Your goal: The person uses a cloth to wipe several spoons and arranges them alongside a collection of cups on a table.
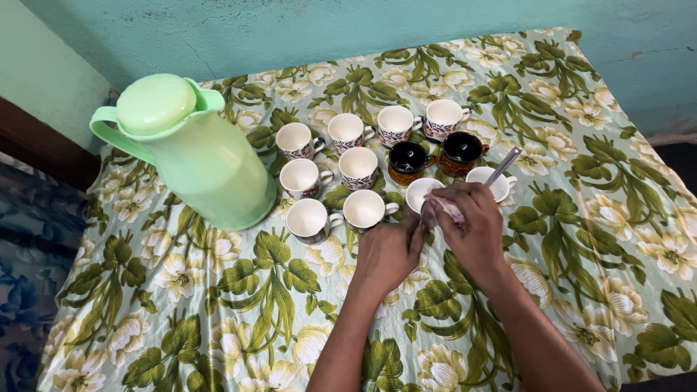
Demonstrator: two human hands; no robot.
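On the floral-clothed table (581,239), a big green flask (196,156) stands left of clustered cups, while the left hand (388,254) closes on a white cup's (420,194) near rim, steadying it as the right hand (472,225) pinches a small packet (444,207) above its mouth.

Greens, whites and two browns

A pale green thermos jug (194,156) stood on a green-leaved, cream-flowered tablecloth (595,218); white cups (359,166) bore dark floral patterns, two cups (407,162) were glossy brown.

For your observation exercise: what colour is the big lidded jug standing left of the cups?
The jug is pale mint green, lid and handle included; the head view shows it.
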